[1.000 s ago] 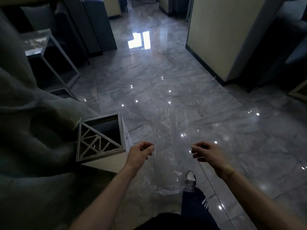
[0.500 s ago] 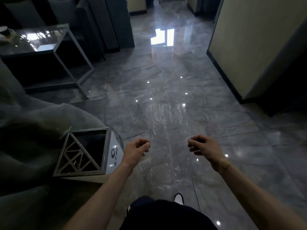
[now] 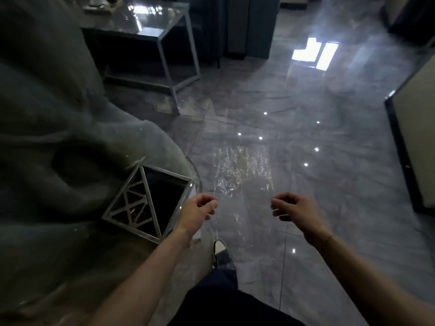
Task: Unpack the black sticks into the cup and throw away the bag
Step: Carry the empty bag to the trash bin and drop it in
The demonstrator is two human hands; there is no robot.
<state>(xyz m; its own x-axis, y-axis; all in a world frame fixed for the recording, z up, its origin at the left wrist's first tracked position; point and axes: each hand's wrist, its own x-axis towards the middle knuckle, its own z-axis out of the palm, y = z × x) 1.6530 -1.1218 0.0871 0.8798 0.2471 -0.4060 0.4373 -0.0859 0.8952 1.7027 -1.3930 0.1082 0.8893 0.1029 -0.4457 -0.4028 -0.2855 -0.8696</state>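
A clear plastic bag [image 3: 242,170] is stretched flat in front of me, nearly see-through against the floor. My left hand [image 3: 197,211] pinches its left edge and my right hand [image 3: 294,209] pinches its right edge, both at the near end. The bag looks empty. A square bin [image 3: 150,203] with a metal patterned rim and a dark opening stands just left of my left hand. No black sticks or cup are in view.
A grey sofa [image 3: 58,149] fills the left side behind the bin. A glass-topped metal side table [image 3: 155,34] stands further back. Glossy grey tile floor [image 3: 329,184] spreads ahead and right; a wall corner [image 3: 414,147] is at the right. My shoe [image 3: 219,249] is below the bag.
My view has swung left and I have moved nearer the bin. The bag has risen from hanging down to stretched out ahead, and my hands have spread slightly apart.
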